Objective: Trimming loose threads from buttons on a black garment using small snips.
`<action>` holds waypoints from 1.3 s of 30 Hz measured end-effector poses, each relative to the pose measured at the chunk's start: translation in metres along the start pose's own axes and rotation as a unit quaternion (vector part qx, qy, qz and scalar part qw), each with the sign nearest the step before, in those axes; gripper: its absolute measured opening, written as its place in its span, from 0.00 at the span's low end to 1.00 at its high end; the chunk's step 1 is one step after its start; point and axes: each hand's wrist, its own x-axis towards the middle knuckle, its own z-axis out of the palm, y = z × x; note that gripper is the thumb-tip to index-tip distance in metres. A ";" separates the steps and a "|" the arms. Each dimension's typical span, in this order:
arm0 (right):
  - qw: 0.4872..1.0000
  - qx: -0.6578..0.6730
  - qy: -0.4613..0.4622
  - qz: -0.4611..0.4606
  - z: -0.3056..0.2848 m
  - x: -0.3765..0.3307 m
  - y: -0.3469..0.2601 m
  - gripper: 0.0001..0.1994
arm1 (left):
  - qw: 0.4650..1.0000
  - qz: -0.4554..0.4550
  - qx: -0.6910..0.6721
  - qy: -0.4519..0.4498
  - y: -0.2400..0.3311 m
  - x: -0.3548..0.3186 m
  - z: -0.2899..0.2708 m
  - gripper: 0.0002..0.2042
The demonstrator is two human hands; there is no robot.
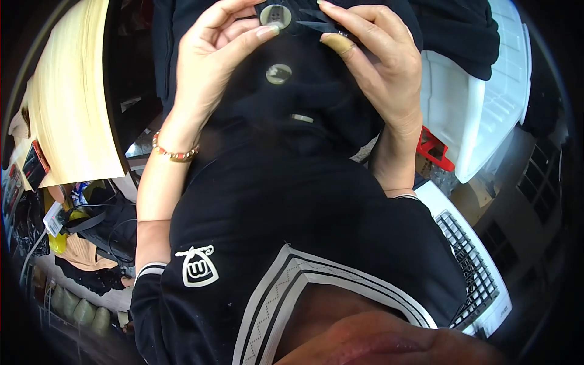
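Observation:
A black garment lies across my lap, with several round pale buttons down its middle. At the top of the view, my left hand pinches the cloth edge by the uppermost button, its thumb resting on the button's rim. Between the thumb and fingers of my right hand is a pair of small thread snips. The two blades stand apart and point left toward that button. Closer to me are a second button and a third button seen nearly edge-on.
A pale wooden tabletop stands at the left, a phone at its near corner. Below it lie a black bag and cloth pieces. To the right are a white plastic bin, a red plastic piece and a black grid in a white frame.

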 end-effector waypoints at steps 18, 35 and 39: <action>0.994 0.011 -0.018 -0.106 0.005 0.005 0.021 0.20 | 0.993 0.042 0.108 -0.017 0.036 -0.003 0.002 0.20; 0.992 0.019 -0.026 -0.121 0.010 0.009 0.024 0.19 | 0.972 0.126 -0.160 -0.114 0.003 0.028 0.015 0.19; 0.993 0.012 -0.020 -0.117 0.009 0.006 0.029 0.19 | 0.996 -0.084 -0.010 -0.002 0.054 0.001 0.021 0.20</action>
